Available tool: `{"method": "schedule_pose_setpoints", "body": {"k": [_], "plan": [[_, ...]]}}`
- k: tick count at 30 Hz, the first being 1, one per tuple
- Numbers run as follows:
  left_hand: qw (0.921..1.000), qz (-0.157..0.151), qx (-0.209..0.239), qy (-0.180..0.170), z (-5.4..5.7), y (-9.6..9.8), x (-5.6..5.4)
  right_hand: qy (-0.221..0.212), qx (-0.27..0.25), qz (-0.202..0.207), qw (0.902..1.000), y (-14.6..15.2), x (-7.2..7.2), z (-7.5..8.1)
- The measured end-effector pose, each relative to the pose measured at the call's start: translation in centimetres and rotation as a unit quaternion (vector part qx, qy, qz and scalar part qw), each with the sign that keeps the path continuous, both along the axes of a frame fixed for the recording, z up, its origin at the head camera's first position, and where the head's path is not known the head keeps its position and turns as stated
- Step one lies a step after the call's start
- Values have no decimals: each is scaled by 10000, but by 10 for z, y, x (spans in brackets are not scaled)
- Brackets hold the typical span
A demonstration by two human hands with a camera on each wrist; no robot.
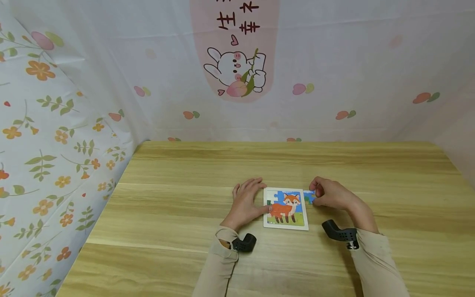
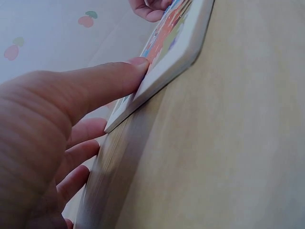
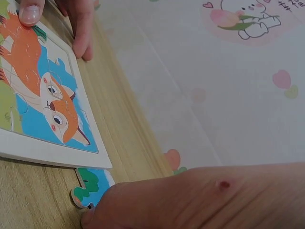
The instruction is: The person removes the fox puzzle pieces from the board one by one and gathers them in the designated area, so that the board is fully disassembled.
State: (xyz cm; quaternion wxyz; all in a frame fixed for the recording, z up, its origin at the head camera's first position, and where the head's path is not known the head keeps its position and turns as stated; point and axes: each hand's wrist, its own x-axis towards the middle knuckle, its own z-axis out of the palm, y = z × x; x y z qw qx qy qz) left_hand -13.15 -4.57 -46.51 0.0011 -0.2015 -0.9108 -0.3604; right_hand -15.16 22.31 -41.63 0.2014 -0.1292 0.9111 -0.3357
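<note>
A fox jigsaw puzzle (image 1: 285, 209) lies in a white square frame (image 1: 285, 226), with a pale gap at its upper left. My left hand (image 1: 245, 206) is at the frame's left side. Its thumb (image 2: 136, 69) rests on the puzzle, while the other fingers reach out fairly straight past the far left corner. Just beyond the frame's right edge, my right hand (image 1: 334, 195) pinches a blue and green puzzle piece (image 3: 95, 186). The piece sits low beside the frame; whether it touches the table cannot be told. Fingertips of the right hand partly hide it.
Both things are on a wooden table (image 1: 178, 173) with a light grain. Behind it hangs a white cloth (image 1: 334, 53) printed with a rabbit and fruit. A flower-patterned cloth (image 1: 55, 144) hangs at the left. Each wrist carries a black camera mount (image 1: 245, 243).
</note>
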Motion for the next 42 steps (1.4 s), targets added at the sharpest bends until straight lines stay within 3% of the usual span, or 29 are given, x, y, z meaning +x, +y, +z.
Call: {"method": "schedule_pose_setpoints", "body": {"k": [22,25,30,34,38,42], "plan": [[10000,8,-16,-5,4,0,-2,-17,-148,-88,9999,5,-3,2],[10000,20,-44,-6,6,-2,-3,224,-127,-325,9991,5,-4,7],[10000,36,-21,-12,8,-3,-3,1201,-272,-770,9894,-1,-2,21],[10000,53,5,-47,7,-3,-2,1504,-403,-374,9871,-13,1,24],[9999,66,-11,-112,5,-1,-1,1327,-358,247,9902,-29,4,17],[9999,66,3,-80,2,1,1,1101,-86,557,9923,-42,7,9]]}}
